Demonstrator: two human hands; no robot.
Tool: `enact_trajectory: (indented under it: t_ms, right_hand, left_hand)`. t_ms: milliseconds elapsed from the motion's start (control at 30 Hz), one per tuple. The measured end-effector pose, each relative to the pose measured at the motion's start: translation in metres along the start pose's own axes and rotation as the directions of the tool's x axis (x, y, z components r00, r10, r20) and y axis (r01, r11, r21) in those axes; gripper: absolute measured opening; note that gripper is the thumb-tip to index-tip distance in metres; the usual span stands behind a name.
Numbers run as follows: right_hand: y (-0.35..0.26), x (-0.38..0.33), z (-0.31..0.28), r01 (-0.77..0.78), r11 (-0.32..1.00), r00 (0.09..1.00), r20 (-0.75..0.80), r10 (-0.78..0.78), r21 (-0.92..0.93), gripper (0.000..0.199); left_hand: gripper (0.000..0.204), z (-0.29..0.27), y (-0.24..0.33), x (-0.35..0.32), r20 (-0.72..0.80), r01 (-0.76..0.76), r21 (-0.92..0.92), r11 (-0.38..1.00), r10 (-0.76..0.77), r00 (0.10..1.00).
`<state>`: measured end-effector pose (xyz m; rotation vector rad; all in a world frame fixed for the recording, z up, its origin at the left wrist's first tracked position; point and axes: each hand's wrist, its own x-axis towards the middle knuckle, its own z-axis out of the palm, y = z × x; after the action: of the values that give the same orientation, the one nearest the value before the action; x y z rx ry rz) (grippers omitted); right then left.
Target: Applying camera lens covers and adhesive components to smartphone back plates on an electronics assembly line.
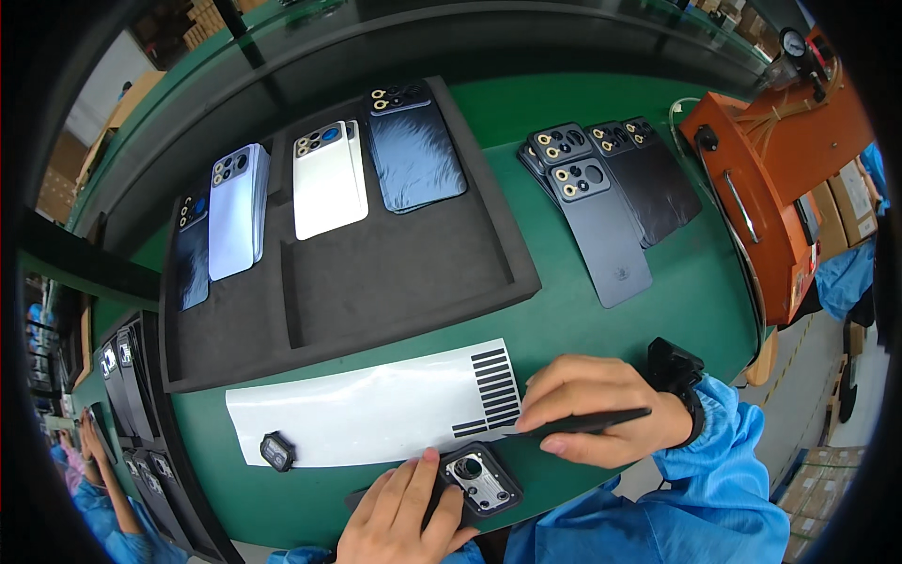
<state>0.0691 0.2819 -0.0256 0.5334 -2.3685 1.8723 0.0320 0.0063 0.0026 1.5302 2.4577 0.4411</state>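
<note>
My left hand grips a dark phone back cover, fingers laid across it and partly hiding it. The cover's camera part, with a large ring and smaller holes, shows beside the fingers. In my right hand are slim black tweezers, their tip near the right end of a white liner sheet. Rows of short black adhesive strips sit on that end. Whether the tip holds a strip is too small to tell. A small black camera-cover piece lies on the sheet's left end.
A black foam tray holds stacks of blue, white and lilac phone covers. More dark covers lie fanned on the green table. An orange machine stands right. Another tray of covers and a co-worker's hand are left.
</note>
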Motion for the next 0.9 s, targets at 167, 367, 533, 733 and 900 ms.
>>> enact_trajectory:
  t_ms: [167,367,533,733,900]
  right_hand:
    - [0.005,0.003,0.006,0.092,0.992,0.996,0.013,-0.092,-0.084,0.026]
    - [-0.002,0.001,0.0,0.102,0.99,0.995,-0.006,-0.103,-0.099,0.024]
    - [-0.008,0.0,-0.013,0.156,0.981,0.982,-0.089,-0.166,-0.112,0.019]
    - [-0.014,-0.011,-0.024,0.084,0.989,0.975,-0.196,-0.107,-0.122,0.019]
    - [-0.001,-0.005,-0.024,0.034,0.996,0.973,-0.225,-0.052,-0.084,0.018]
  left_hand:
    - [0.058,-0.004,0.0,0.003,-0.104,-0.053,-0.014,0.998,0.051,0.993]
    - [0.061,-0.018,0.007,0.011,-0.102,-0.105,0.058,0.993,0.111,0.989]
    - [0.068,-0.063,0.003,0.021,-0.148,0.014,-0.007,1.0,-0.015,0.989]
    - [0.064,-0.103,-0.045,0.132,-0.348,0.162,-0.12,0.979,-0.195,0.917]
    - [0.064,-0.09,-0.087,0.197,-0.296,0.319,-0.339,0.885,-0.423,0.856]
